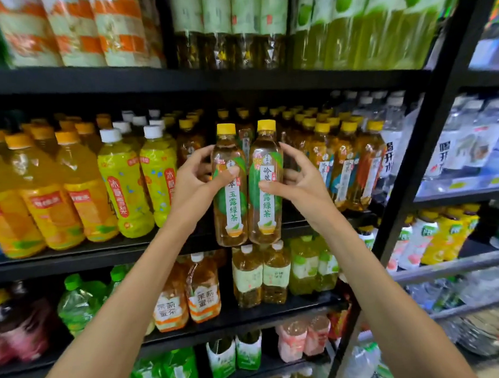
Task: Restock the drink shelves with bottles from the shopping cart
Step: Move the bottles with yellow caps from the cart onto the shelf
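As bottles (231,209) touch upright, left fingers (201,154) pinch one, right fingers (291,154) other.

Light was bright and even, falling mostly from above, and colours ran saturated. Deep shadow sat under each shelf board (180,80). Glare streaked the wrapped packs (364,32) on top. Wide-angle distortion bowed the boards and leaned the black upright (430,158). The tea bottles (232,206) at centre were sharp, their labels readable. The water bottles (469,142) at the right edge smeared into blur.
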